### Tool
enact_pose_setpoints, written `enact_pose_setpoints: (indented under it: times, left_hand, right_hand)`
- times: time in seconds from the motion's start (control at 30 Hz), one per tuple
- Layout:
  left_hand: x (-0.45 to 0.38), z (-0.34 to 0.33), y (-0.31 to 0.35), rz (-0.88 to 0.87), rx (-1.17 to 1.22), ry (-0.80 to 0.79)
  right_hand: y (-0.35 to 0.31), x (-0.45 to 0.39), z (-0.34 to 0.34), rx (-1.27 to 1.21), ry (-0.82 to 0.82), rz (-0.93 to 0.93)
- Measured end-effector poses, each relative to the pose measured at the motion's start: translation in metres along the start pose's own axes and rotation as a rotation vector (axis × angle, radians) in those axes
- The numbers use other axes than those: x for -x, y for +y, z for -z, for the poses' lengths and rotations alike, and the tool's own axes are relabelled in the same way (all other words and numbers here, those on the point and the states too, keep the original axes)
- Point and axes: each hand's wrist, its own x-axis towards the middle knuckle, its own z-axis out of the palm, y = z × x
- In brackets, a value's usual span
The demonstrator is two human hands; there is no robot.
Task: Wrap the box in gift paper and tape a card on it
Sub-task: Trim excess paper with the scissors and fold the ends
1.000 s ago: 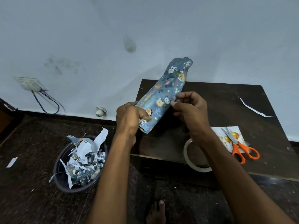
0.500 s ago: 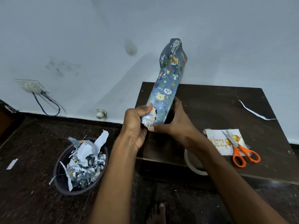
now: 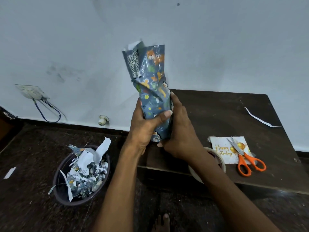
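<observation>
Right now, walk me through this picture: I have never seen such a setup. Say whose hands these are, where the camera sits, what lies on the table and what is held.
There is no machine here. A person wears one wide-angle camera on the head, looking forward and down, so the arms are the person's own. The left hand and right hand both grip the lower end of a box wrapped in blue animal-print gift paper, held upright with loose paper at its top. On the dark table lie a Happy Birthday card, orange-handled scissors across it, a tape roll partly hidden by the right arm, and a paper strip.
</observation>
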Motion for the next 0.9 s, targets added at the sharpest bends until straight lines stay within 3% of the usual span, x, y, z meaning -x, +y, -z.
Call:
enact_pose_setpoints:
  times: [0.2,0.37,0.53,0.7,0.9]
  left_hand:
    - [-0.002,-0.004,-0.003,-0.192,0.004,0.123]
    - [-0.004,0.0,0.0,-0.303,0.007,0.183]
    - [-0.001,0.0,0.009,-0.491,-0.179,0.164]
    - [-0.001,0.001,0.007,-0.516,-0.436,0.098]
    - [0.003,-0.005,0.01,-0.577,-0.592,0.135]
  right_hand:
    - [0.003,-0.003,0.008,0.273,0.044,0.088]
    - [0.001,-0.007,0.014,-0.087,0.08,0.094]
    - [-0.02,-0.006,0.035,-0.277,0.335,0.195]
    - [-0.042,-0.004,0.054,-0.091,0.573,0.446]
    - [-0.036,0.012,0.051,0.225,0.62,0.533]
